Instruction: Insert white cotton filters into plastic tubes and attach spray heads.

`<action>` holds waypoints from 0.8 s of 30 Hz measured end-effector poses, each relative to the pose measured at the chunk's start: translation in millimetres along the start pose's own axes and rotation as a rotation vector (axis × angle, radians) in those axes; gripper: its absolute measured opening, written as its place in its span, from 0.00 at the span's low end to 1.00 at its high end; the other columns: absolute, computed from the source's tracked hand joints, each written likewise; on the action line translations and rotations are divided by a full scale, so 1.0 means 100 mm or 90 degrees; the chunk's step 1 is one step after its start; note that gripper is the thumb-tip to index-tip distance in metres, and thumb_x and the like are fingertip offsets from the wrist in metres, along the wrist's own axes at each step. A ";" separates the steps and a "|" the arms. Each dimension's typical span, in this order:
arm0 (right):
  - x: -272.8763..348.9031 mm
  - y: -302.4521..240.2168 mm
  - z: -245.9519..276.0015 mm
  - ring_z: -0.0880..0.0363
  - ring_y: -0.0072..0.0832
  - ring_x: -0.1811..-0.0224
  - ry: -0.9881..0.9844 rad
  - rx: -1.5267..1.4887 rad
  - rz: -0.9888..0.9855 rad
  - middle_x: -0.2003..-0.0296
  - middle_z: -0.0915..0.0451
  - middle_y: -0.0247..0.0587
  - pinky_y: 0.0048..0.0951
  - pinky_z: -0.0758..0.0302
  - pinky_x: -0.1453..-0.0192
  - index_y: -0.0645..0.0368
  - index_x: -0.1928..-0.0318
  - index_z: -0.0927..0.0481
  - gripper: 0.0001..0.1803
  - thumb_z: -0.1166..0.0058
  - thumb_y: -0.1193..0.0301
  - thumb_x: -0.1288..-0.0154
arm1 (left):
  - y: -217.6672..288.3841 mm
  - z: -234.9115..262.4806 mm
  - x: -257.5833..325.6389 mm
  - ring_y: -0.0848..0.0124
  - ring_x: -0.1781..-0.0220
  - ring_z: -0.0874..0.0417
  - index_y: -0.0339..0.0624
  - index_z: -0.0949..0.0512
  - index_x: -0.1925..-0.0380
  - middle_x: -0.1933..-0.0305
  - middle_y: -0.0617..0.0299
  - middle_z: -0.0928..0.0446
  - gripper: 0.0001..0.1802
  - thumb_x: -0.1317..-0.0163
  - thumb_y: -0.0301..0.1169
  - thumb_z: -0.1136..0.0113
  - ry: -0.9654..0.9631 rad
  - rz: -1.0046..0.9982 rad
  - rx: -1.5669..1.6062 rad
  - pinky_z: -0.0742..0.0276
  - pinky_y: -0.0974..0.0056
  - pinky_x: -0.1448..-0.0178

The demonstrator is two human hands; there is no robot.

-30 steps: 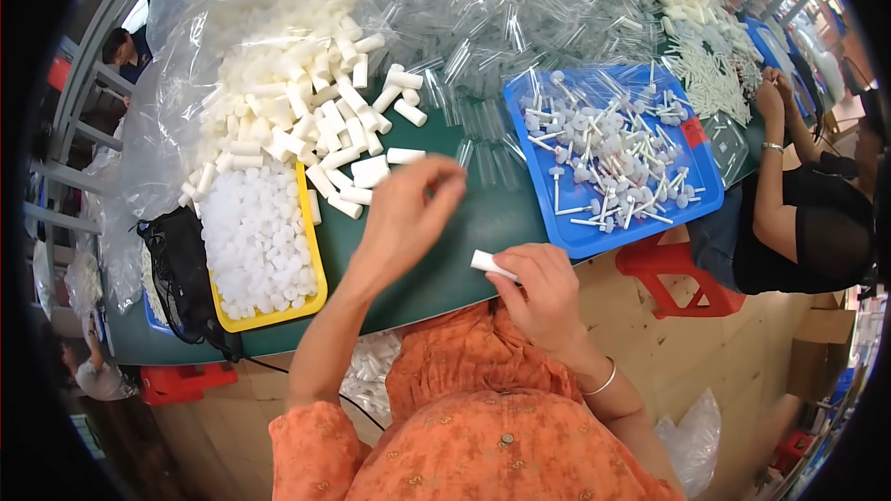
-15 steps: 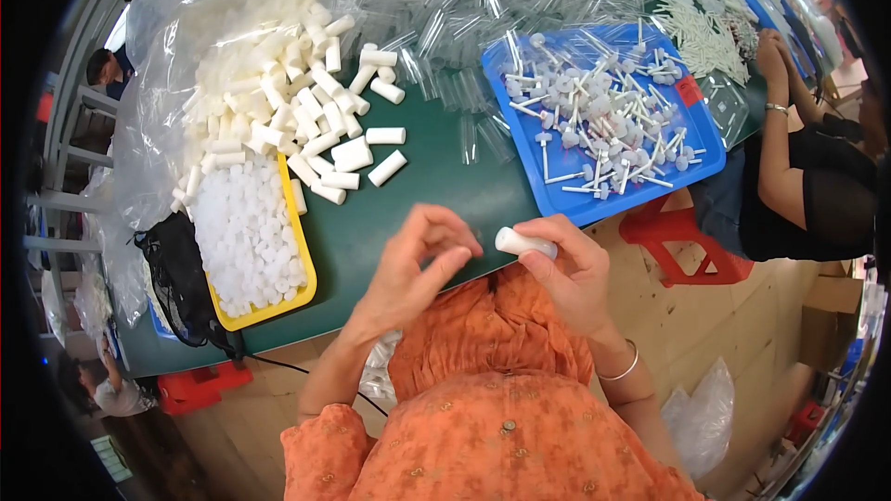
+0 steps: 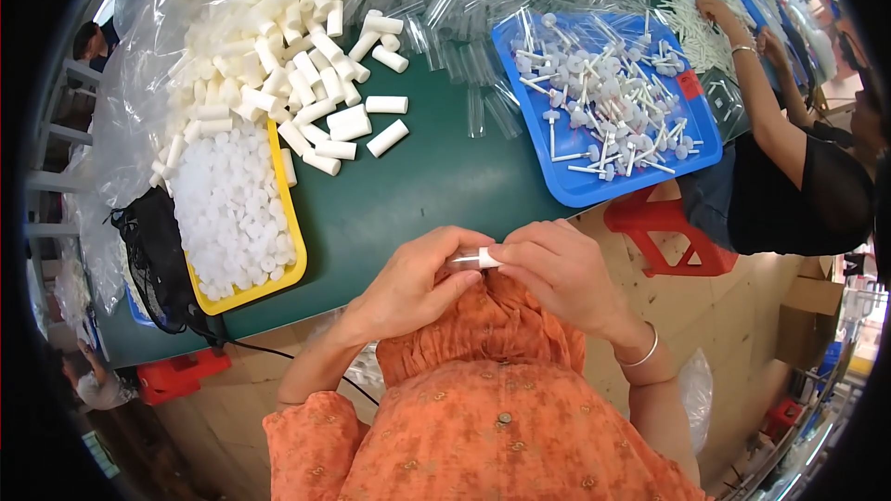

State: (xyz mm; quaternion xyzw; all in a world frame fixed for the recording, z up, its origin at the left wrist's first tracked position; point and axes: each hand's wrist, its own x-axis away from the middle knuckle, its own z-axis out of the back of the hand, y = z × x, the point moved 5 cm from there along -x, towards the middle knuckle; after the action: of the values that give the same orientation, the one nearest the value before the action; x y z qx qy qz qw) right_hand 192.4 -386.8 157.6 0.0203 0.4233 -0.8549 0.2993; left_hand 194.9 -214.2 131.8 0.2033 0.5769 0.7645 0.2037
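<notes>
Both hands meet at table edge: left hand [image 3: 413,283] and right hand [image 3: 557,274] fingertips pinch a small white tube [image 3: 481,260] btwn them. Best keep ends aligned, push straight, no twisting.

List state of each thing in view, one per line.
left hand: closed on small white part
right hand: closed on small white part
small white part: held between both hands, above table edge
yellow tray: full of white caps
blue tray: holds loose white stems
white tubes: piled loose
</notes>
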 end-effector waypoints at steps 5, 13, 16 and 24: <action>-0.11 -0.07 -0.03 0.21 0.31 0.64 -0.053 0.018 0.011 0.64 0.19 0.36 0.29 0.26 0.63 0.58 0.57 0.21 0.14 0.36 0.78 0.45 | 0.02 0.08 0.08 0.70 0.59 0.19 0.35 0.25 0.48 0.55 0.55 0.19 0.15 0.35 0.24 0.44 0.007 0.062 -0.040 0.23 0.66 0.54; 0.11 0.17 -0.25 0.19 0.18 0.68 -0.084 -0.422 -0.228 0.68 0.18 0.36 0.20 0.23 0.64 0.65 0.56 0.25 0.08 0.42 0.78 0.34 | -0.10 -0.11 0.17 0.69 0.56 0.19 0.33 0.25 0.49 0.57 0.54 0.18 0.16 0.26 0.35 0.52 -0.012 0.115 0.046 0.25 0.66 0.50; 0.16 0.20 -0.27 0.20 0.17 0.68 -0.105 -0.510 -0.276 0.68 0.18 0.37 0.20 0.23 0.64 0.65 0.59 0.26 0.06 0.43 0.78 0.33 | -0.06 -0.13 0.18 0.66 0.60 0.20 0.34 0.25 0.52 0.61 0.54 0.19 0.15 0.26 0.34 0.53 -0.036 0.083 -0.006 0.26 0.64 0.53; 0.37 0.21 -0.40 0.20 0.21 0.69 -0.212 -0.395 -0.274 0.72 0.20 0.40 0.23 0.25 0.65 0.64 0.59 0.27 0.09 0.44 0.71 0.32 | -0.22 -0.43 0.36 0.56 0.62 0.20 0.36 0.25 0.56 0.64 0.50 0.22 0.13 0.26 0.36 0.52 -0.002 0.083 -0.066 0.27 0.59 0.56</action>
State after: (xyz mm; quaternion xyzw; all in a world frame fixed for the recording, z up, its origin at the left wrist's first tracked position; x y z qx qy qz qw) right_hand 164.3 -385.2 105.9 -0.2988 0.6014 -0.7212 0.1698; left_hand 143.5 -223.0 102.4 0.2312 0.5215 0.8047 0.1647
